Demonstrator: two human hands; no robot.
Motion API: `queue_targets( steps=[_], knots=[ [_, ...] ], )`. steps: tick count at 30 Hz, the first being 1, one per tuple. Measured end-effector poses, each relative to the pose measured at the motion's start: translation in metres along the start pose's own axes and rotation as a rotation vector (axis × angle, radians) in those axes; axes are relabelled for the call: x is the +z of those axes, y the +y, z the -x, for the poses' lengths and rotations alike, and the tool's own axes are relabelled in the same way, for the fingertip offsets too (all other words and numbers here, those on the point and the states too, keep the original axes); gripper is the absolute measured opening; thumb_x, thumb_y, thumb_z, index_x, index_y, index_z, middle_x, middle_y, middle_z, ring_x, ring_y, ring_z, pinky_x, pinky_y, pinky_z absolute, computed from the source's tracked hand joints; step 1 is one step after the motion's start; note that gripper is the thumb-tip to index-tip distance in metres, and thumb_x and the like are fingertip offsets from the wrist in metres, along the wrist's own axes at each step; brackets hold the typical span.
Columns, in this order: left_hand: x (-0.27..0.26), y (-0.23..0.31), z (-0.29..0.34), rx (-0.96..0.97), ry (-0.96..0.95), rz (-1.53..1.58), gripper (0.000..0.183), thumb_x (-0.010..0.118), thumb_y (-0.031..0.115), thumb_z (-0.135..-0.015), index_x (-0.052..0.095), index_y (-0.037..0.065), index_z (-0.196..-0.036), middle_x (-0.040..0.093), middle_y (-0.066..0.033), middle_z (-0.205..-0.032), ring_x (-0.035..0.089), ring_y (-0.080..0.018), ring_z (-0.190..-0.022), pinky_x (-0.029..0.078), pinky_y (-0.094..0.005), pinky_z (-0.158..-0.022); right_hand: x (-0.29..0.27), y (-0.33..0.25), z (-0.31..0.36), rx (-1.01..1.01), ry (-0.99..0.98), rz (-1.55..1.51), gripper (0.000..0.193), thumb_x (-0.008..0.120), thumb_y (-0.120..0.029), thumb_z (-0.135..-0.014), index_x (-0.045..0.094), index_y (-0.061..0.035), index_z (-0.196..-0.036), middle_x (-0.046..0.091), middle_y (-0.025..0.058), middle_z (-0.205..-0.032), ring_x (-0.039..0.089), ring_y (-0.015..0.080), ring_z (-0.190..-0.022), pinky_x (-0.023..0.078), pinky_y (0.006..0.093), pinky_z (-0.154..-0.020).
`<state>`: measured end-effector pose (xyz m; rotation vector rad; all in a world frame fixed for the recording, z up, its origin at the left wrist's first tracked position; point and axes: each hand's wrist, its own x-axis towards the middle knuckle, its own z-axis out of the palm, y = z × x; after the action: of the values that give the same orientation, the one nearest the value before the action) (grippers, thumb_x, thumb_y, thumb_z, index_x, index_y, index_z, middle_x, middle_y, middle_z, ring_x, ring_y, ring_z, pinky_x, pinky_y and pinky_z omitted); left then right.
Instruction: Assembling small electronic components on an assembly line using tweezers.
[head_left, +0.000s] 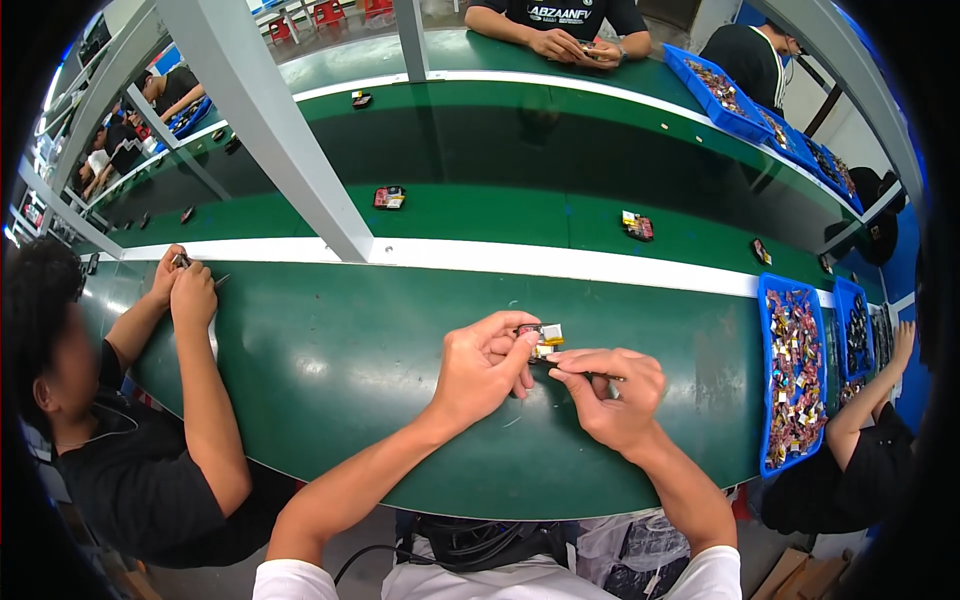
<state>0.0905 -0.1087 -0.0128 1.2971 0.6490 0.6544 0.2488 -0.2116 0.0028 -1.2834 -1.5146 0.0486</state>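
Over the green worktop, my left hand [480, 365] is closed on a small electronic module [548, 338] with a dark casing, a silver pouch battery and yellow tape. Its thumb lies across the front of the module. Close on the right, my right hand [622, 398] pinches a thin dark tool [604, 376], whose tip meets the module's lower edge. The tool's exact kind is too small to make out, and my fingers cover part of the module.
A blue tray [793, 375] heaped with small battery parts stands to my right. Beyond a white rail [560, 276], similar modules [637, 226] lie spaced along a green conveyor [510, 215]. A grey post [270, 130] rises ahead-left. Co-workers sit left, right and across.
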Motion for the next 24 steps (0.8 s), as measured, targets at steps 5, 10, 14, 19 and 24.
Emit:
queue_targets(
  steps=[5,10,14,19,24],
  knots=[
    [0.0,-0.001,0.001,0.031,0.019,-0.008,0.021,0.06,0.003,-0.099,0.062,-0.009,-0.115,0.067,-0.01,-0.075,0.064,-0.0127,-0.056,0.052,-0.0254,-0.047,0.004,0.001,0.002,0.009,0.012,-0.007,0.016,0.08,0.003,-0.074,0.071,-0.0074,-0.082,0.077,0.0048,-0.084,0.045,0.0068,-0.039,0.033,0.0232,-0.043],
    [0.002,0.0,0.002,0.013,0.035,-0.037,0.02,0.06,0.003,-0.098,0.062,-0.009,-0.114,0.068,-0.0103,-0.075,0.064,-0.0129,-0.056,0.052,-0.0255,-0.046,0.005,0.001,0.004,0.029,0.026,-0.015,0.018,0.081,0.002,-0.073,0.072,-0.0071,-0.085,0.077,0.0031,-0.081,0.044,0.0077,-0.038,0.033,0.0235,-0.042],
    [0.003,-0.001,-0.001,0.048,0.073,0.012,0.019,0.061,0.004,-0.098,0.062,-0.008,-0.113,0.068,-0.0124,-0.082,0.065,-0.0137,-0.058,0.053,-0.0252,-0.047,0.003,0.005,0.005,0.024,0.067,-0.008,0.02,0.083,0.001,-0.072,0.073,-0.006,-0.089,0.076,0.0026,-0.083,0.043,0.0064,-0.038,0.034,0.0229,-0.042],
    [-0.006,0.002,-0.01,0.079,0.223,0.044,0.023,0.06,0.005,-0.098,0.055,-0.007,-0.117,0.064,-0.0142,-0.087,0.065,-0.0156,-0.06,0.055,-0.0262,-0.047,0.002,0.014,0.004,0.026,0.152,-0.024,0.022,0.083,0.003,-0.074,0.071,-0.003,-0.09,0.077,0.008,-0.091,0.044,0.0024,-0.041,0.037,0.0188,-0.044],
    [-0.016,0.008,-0.034,0.092,0.277,-0.01,0.017,0.06,0.004,-0.098,0.052,-0.007,-0.108,0.065,-0.0157,-0.086,0.067,-0.018,-0.061,0.057,-0.0277,-0.048,0.004,0.027,0.009,0.09,0.196,-0.027,0.017,0.083,0.0,-0.074,0.072,-0.0017,-0.087,0.076,0.0046,-0.089,0.042,0.0038,-0.041,0.036,0.0204,-0.043]
  ],
)
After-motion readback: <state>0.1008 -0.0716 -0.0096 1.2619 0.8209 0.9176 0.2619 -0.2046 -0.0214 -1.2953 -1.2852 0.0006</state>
